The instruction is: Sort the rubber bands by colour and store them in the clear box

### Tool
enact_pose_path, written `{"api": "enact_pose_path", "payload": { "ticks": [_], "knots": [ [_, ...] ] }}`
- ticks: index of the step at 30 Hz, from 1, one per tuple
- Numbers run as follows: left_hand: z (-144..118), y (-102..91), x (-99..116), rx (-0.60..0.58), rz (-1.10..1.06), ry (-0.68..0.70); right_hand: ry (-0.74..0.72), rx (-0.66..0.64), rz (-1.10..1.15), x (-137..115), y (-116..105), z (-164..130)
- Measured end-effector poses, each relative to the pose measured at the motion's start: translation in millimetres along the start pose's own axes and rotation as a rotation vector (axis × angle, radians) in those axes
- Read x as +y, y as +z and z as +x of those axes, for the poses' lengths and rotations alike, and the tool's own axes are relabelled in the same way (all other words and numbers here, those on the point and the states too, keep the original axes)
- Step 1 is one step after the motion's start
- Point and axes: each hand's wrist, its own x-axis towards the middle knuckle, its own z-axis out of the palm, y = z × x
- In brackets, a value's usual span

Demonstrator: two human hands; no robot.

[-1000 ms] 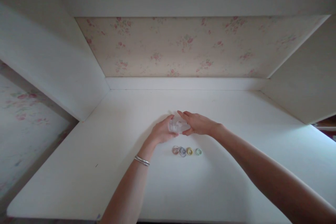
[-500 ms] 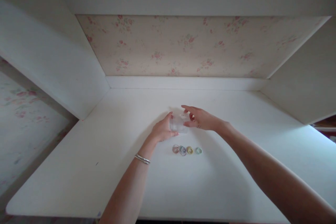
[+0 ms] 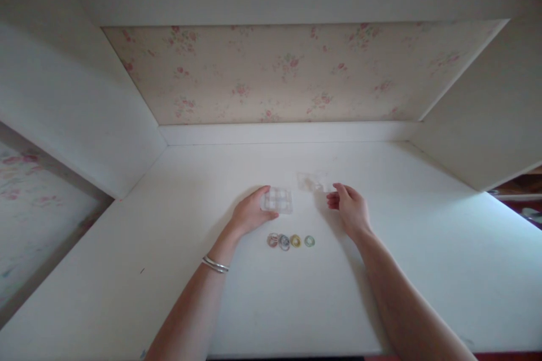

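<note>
Head view shows my left hand (image 3: 249,214) closed lightly around a clear compartment box (image 3: 277,200), which rests on the white table (image 3: 381,271). Its clear lid (image 3: 315,181) lies just beyond my right hand (image 3: 350,210), whose curled fingers touch its near edge; I cannot tell whether they pinch it. As I judge it, the opening is done. Four small coloured rings (image 3: 290,241) lie in a row just nearer to me than the box, between my wrists, none yet in a compartment.
</note>
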Motion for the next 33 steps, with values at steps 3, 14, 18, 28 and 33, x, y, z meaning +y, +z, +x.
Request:
{"api": "enact_pose_path", "payload": {
  "ticks": [3, 14, 18, 28, 33],
  "knots": [
    [-1.2, 0.9, 1.9, 0.035, 0.004, 0.007, -0.122, 0.046, -0.368, -0.3, -4.7, -2.1],
    [-14.2, -5.4, 5.9, 0.021, -0.086, 0.045, -0.266, 0.015, -0.834, -3.1, -16.7, -7.1],
    [-36.3, -15.8, 8.8, 0.043, -0.119, 0.077, -0.287, -0.006, -0.874, -1.1, -18.5, -8.2],
    [-62.0, -23.5, 24.9, -0.257, -0.034, 0.218, -0.312, 0.035, -0.816, -4.2, -12.0, -9.7],
    [-60.8, -23.4, 23.4, -0.308, -0.026, 0.226, -0.377, -0.021, -0.656, -13.2, 6.7, -33.2]
  ]
}}
